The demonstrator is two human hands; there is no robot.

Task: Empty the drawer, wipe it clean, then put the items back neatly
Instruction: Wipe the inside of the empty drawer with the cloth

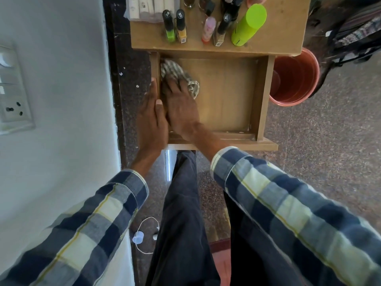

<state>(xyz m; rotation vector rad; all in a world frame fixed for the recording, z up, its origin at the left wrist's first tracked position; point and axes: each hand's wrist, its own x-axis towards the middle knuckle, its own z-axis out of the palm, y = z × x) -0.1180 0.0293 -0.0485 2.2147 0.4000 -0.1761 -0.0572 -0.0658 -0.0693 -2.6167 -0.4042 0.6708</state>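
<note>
I see the drawer pulled out, with nothing in it but the cloth. My right hand presses flat on that cloth in the far left corner. My left hand lies flat along the drawer's left wall. The bottles wait on the bench. I think emptying is done, wiping is underway, and putting back is left.

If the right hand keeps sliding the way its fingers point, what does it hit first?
The right hand already presses the checked cloth. Straight on, cloth and fingers would probably meet the drawer's far left corner under the tabletop; depth is unclear.
</note>
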